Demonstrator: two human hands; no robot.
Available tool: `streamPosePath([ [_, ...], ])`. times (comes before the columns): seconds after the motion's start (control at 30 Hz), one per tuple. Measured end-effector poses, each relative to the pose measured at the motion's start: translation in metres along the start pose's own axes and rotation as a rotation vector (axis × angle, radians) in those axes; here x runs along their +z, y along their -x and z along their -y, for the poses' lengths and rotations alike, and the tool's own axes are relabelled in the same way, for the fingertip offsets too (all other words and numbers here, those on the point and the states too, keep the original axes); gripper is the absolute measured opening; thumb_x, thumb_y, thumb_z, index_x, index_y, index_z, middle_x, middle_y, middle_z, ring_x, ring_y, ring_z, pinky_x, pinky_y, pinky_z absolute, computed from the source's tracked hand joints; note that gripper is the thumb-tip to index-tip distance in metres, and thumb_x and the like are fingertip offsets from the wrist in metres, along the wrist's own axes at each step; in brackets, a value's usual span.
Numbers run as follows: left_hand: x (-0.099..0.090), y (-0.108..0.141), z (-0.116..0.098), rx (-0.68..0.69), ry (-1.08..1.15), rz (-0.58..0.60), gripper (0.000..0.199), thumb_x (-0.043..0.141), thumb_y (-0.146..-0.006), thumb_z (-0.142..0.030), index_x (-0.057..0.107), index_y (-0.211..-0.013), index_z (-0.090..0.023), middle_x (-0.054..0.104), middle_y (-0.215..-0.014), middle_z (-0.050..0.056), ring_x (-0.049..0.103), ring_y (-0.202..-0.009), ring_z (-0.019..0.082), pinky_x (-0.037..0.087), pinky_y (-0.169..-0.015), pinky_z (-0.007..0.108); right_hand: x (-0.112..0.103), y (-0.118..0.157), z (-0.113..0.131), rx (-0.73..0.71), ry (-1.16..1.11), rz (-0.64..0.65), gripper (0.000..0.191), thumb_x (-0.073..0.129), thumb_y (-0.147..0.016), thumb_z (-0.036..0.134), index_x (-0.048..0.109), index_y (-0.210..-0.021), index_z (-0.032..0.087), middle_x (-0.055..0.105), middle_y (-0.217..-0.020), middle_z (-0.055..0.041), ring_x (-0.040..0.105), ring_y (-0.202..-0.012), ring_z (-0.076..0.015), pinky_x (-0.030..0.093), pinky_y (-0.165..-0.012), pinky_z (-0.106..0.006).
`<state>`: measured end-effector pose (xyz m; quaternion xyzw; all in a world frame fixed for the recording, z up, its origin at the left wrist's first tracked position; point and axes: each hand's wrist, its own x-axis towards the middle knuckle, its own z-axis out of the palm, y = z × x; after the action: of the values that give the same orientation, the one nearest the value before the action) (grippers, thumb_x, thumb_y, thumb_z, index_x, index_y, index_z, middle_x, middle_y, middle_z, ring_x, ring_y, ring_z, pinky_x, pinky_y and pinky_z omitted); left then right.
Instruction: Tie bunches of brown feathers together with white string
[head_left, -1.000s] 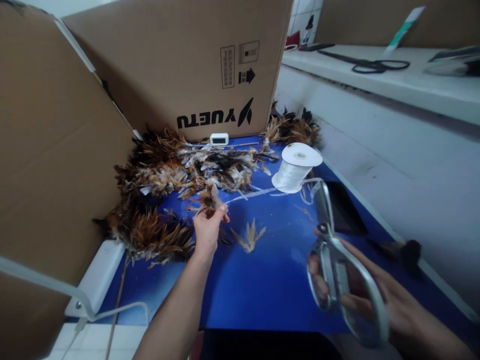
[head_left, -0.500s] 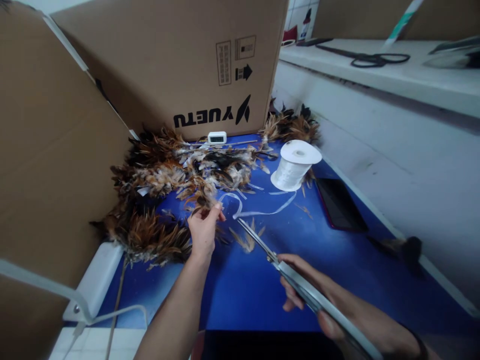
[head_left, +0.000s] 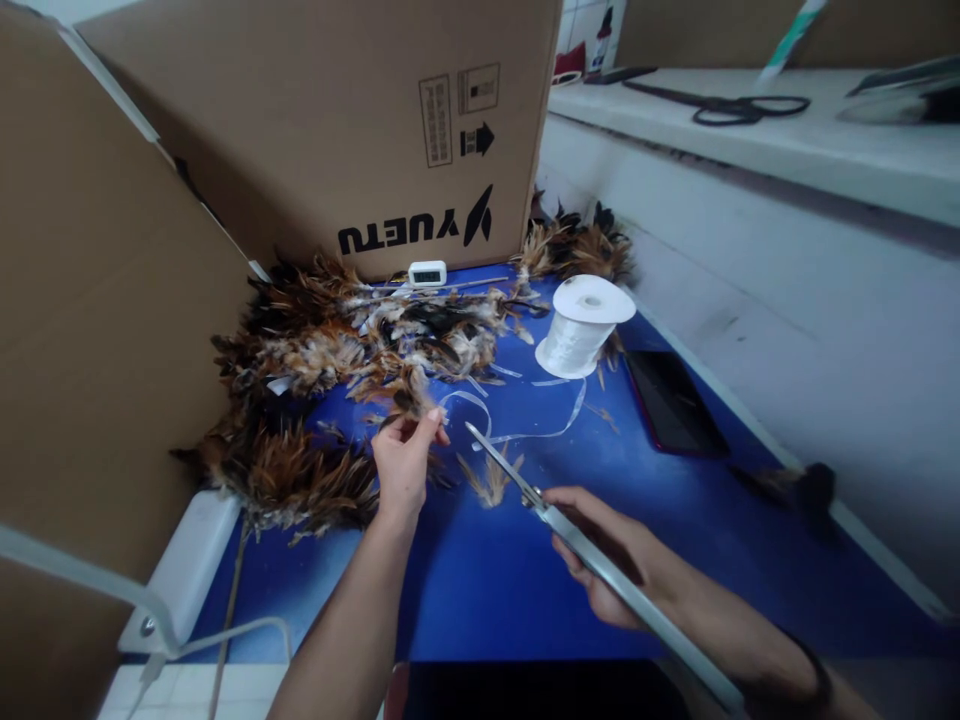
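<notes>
My left hand (head_left: 403, 460) pinches a small bunch of brown feathers (head_left: 409, 393) at the near edge of the feather pile. A thin white ribbon (head_left: 551, 435) curves from beside those fingertips over the blue table to a white spool (head_left: 577, 330). My right hand (head_left: 611, 550) is wrapped round long metal scissors (head_left: 570, 535). Their tips lie close to the ribbon, right of my left hand, and the blades look closed. A few loose feathers (head_left: 491, 480) lie just below the scissor tips.
Feather bundles (head_left: 300, 470) cover the left and back of the blue table (head_left: 495, 590). Behind stand a cardboard box (head_left: 300, 120) and a small digital clock (head_left: 427, 274). A dark phone (head_left: 675, 402) lies at the right. Black scissors (head_left: 739, 108) rest on the ledge (head_left: 862, 140).
The scissor blades have closed and moved slightly left. The ribbon's near bend has shifted, with a loose end now near the blades. My left hand keeps its pinch.
</notes>
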<state>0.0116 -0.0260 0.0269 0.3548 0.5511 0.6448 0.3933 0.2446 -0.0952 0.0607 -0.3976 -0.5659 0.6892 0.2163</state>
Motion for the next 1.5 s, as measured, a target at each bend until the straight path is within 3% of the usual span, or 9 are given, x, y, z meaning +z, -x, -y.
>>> streamPosePath([
  [0.23, 0.002, 0.007, -0.003, -0.014, 0.056, 0.134, 0.022, 0.069, -0.071, -0.030, 0.061, -0.059, -0.014, 0.059, -0.054, 0.000, 0.054, -0.051, 0.010, 0.042, -0.055, 0.023, 0.002, -0.025, 0.001, -0.018, -0.130, 0.019, 0.054, 0.063, -0.078, 0.039, 0.042, -0.125, 0.024, 0.048, -0.081, 0.0002, 0.038, -0.058, -0.0068, 0.033, -0.050, -0.020],
  [0.67, 0.004, 0.010, 0.002, -0.051, -0.003, 0.165, 0.021, 0.070, -0.070, -0.033, 0.063, -0.062, -0.014, 0.062, -0.055, 0.002, 0.059, -0.052, 0.013, 0.046, -0.057, 0.025, 0.004, -0.039, -0.006, 0.027, -0.366, 0.078, 0.039, 0.058, -0.084, 0.038, 0.044, -0.118, 0.025, 0.044, -0.079, 0.0013, 0.032, -0.053, -0.0042, 0.028, -0.043, -0.017],
  [1.03, 0.006, 0.011, 0.004, -0.078, 0.025, 0.163, 0.020, 0.070, -0.070, -0.033, 0.063, -0.069, -0.014, 0.063, -0.057, 0.001, 0.062, -0.054, 0.015, 0.049, -0.060, 0.027, 0.009, -0.041, -0.009, 0.101, -0.468, 0.009, 0.041, 0.065, -0.078, 0.036, 0.046, -0.113, 0.025, 0.044, -0.071, 0.0034, 0.033, -0.048, -0.0029, 0.024, -0.038, -0.014],
  [1.5, 0.008, 0.012, 0.003, -0.088, 0.060, 0.177, 0.021, 0.070, -0.069, -0.033, 0.064, -0.071, -0.014, 0.062, -0.059, 0.001, 0.061, -0.054, 0.014, 0.049, -0.060, 0.027, 0.018, -0.039, -0.013, 0.156, -0.510, -0.105, 0.057, 0.072, -0.069, 0.045, 0.045, -0.116, 0.026, 0.046, -0.068, 0.0055, 0.039, -0.044, -0.0024, 0.031, -0.034, -0.012],
])
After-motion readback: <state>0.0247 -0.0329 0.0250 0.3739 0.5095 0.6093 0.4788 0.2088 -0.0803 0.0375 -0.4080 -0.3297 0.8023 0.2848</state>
